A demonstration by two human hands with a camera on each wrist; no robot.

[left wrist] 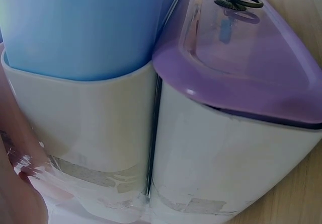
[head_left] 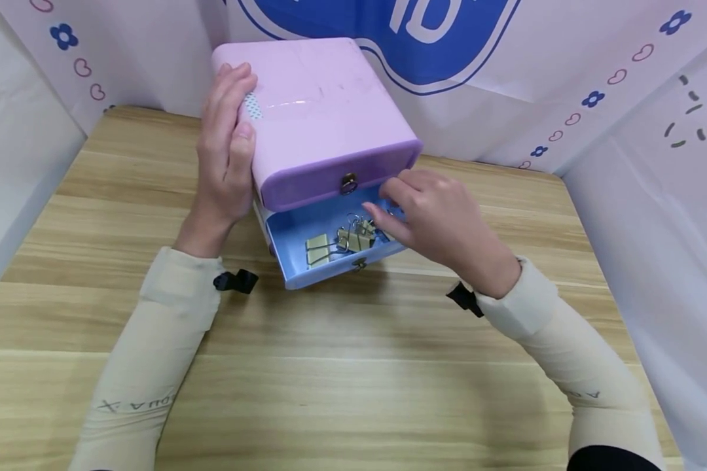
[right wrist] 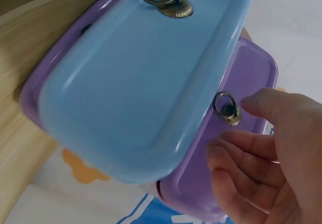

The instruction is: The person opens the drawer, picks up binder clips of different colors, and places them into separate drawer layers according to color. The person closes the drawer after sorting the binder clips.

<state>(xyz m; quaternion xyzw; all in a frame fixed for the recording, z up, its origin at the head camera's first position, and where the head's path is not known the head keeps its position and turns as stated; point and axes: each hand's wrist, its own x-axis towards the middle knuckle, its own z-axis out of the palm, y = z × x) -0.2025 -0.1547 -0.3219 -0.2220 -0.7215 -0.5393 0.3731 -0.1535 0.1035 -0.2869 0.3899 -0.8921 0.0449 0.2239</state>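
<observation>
A small drawer cabinet with a pink top (head_left: 324,98) stands on the table, its blue drawer (head_left: 294,248) pulled out. Several gold binder clips (head_left: 356,239) lie in that drawer. My left hand (head_left: 224,144) rests on the cabinet's upper left edge, fingers straight over the top. Above the drawer's right end is my right hand (head_left: 436,212), fingers loosely bent and holding nothing. In the right wrist view its fingertips are close to the upper purple drawer (right wrist: 188,189) and its ring pull (right wrist: 226,105). The blue drawer front (right wrist: 131,83) juts out beside it.
Below the blue drawer is another purple drawer (left wrist: 271,68) with a ring pull (left wrist: 246,1). A wooden table (head_left: 353,392) carries the cabinet. Behind it hangs a white printed cloth (head_left: 507,118), with pale cloth at both sides.
</observation>
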